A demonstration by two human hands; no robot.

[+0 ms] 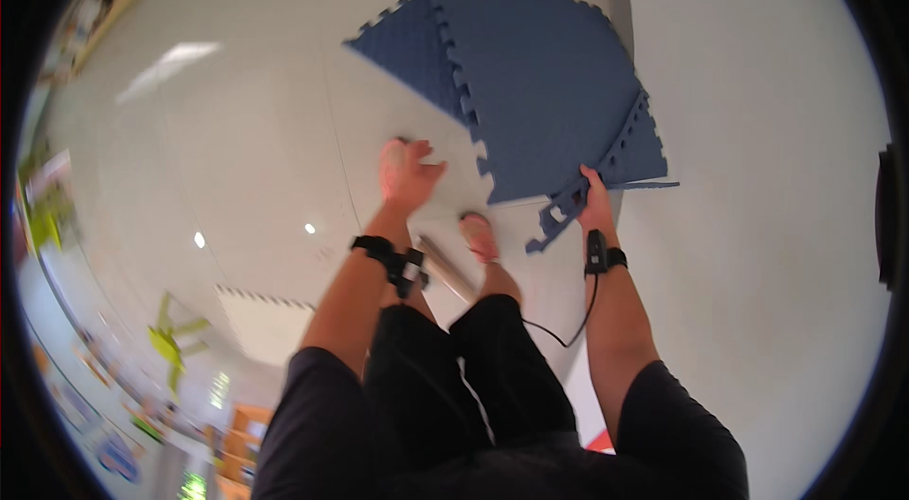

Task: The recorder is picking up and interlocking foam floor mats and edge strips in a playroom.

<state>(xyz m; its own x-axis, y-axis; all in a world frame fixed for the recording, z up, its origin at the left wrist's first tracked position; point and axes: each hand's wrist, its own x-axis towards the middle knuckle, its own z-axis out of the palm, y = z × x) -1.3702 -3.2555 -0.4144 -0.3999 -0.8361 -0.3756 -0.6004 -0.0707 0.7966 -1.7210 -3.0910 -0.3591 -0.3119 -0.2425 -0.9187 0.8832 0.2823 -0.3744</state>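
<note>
Blue interlocking foam mats lie on the floor ahead of me, a flat upper mat (540,83) overlapping a textured lower mat (402,50). Close to the wall side, my right hand (595,202) grips blue foam edging strips (557,216) with toothed edges, just at the near edge of the mats. One thin strip sticks out to the right of the hand. How many strips are in the grip I cannot tell. My left hand (412,176) hovers over the floor, left of the mats, with its fingers apart and nothing in it.
A white wall (757,169) rises along the right. By my feet lies a long brownish bar (445,268). A cream foam mat (265,322) is at the lower left, beside a lime-green stand (170,341). A wooden shelf (104,17) stands far left. A cable hangs from my right wrist.
</note>
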